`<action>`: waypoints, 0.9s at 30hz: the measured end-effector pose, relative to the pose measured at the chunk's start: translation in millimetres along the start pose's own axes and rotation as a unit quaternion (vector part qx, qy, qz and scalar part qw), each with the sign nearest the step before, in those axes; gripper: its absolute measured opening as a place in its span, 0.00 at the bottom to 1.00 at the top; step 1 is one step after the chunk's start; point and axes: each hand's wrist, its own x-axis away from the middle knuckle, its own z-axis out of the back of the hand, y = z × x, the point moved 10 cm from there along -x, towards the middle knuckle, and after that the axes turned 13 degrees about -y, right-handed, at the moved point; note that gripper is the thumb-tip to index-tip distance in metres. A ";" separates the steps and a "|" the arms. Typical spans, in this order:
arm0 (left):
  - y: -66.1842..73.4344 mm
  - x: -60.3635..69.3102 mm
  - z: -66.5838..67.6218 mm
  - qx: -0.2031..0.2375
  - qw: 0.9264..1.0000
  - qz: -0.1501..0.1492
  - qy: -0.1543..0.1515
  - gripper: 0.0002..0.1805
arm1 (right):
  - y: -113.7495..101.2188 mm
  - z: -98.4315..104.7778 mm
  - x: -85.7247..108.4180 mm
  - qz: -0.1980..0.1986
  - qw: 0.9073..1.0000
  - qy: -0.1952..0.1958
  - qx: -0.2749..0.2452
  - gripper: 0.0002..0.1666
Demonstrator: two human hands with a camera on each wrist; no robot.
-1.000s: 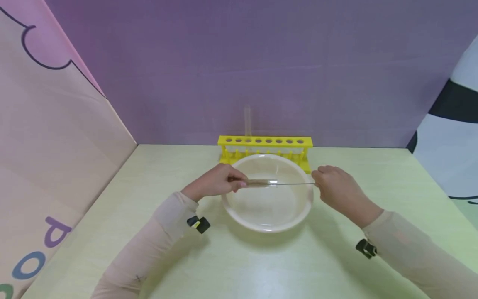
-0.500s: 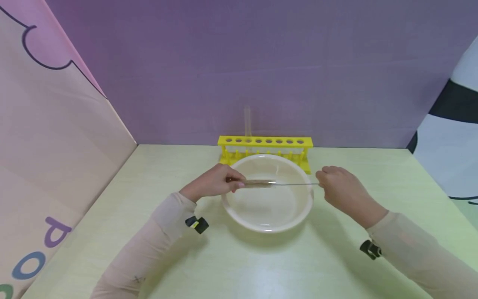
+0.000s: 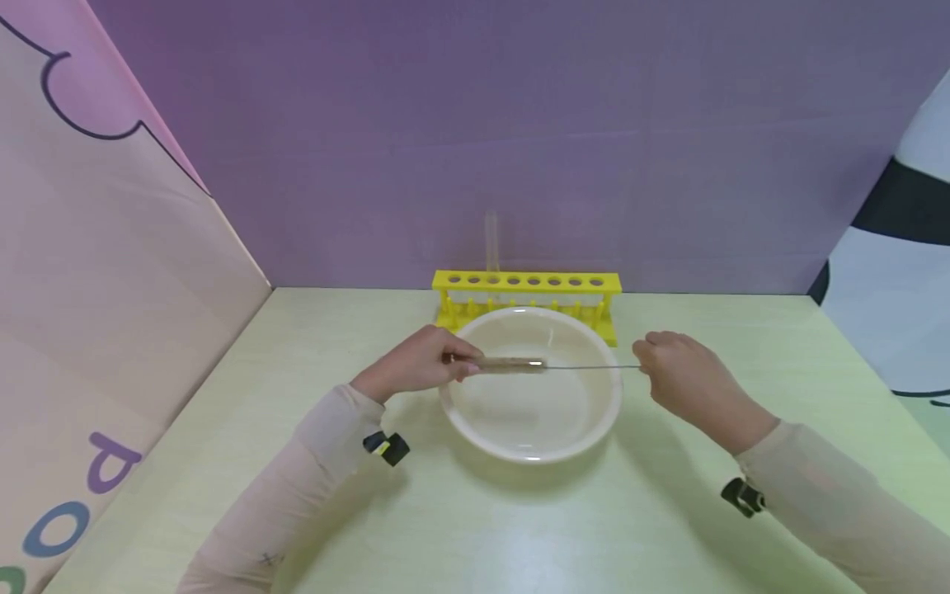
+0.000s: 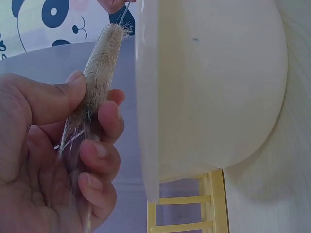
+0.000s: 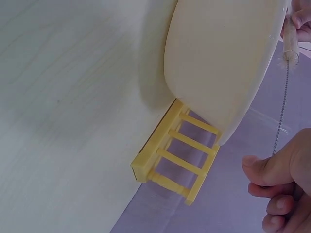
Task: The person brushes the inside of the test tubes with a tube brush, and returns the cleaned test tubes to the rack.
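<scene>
My left hand (image 3: 423,360) grips a clear glass test tube (image 4: 70,160), which lies level above a white basin (image 3: 529,455). Inside the tube sit the pale bristles of a test tube brush (image 4: 101,65); a few stick out at the mouth. The twisted wire handle (image 5: 282,116) runs straight from the mouth to my right hand (image 3: 686,379). In the right wrist view the thumb and curled fingers pinch the wire's end. In the left wrist view thumb and fingers wrap the tube, and its lower part is clear of bristles.
Just behind the basin stands a yellow test tube rack (image 3: 527,282), partly hidden by it. Another clear test tube (image 3: 492,239) stands upright in the rack's left part. A purple backdrop (image 3: 519,148) rises along the table's (image 3: 490,528) far edge.
My right hand has drifted right, drawing the brush wire further out, and the bristles now reach the tube's mouth. My left hand has shifted slightly left with the tube.
</scene>
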 end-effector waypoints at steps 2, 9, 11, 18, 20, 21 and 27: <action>-1.4 1.0 0.3 0.001 1.000 0.006 0.001 0.08 | 0.3 0.3 0.5 0.001 1.000 0.000 -0.001 0.14; -4.6 4.3 2.1 -0.004 1.000 0.014 0.003 0.10 | 2.9 -0.8 2.9 -0.005 1.000 -0.005 -0.001 0.14; -6.1 5.0 2.6 -0.006 1.000 0.015 0.003 0.10 | 3.6 -1.0 3.4 -0.005 1.000 -0.003 -0.001 0.14; -13.1 7.7 2.9 0.006 1.000 0.024 0.003 0.11 | 5.3 -2.1 5.2 -0.001 1.000 0.007 0.002 0.14; -13.9 8.7 2.9 0.006 1.000 0.024 0.004 0.11 | 5.7 -2.5 5.9 0.001 1.000 0.009 0.003 0.14; -13.9 9.3 3.0 0.005 1.000 0.023 0.005 0.12 | 5.8 -2.6 6.1 0.002 1.000 0.009 0.004 0.14; -14.4 12.4 4.1 -0.003 1.000 0.017 0.008 0.12 | 6.3 -3.6 7.5 0.003 1.000 0.010 0.011 0.13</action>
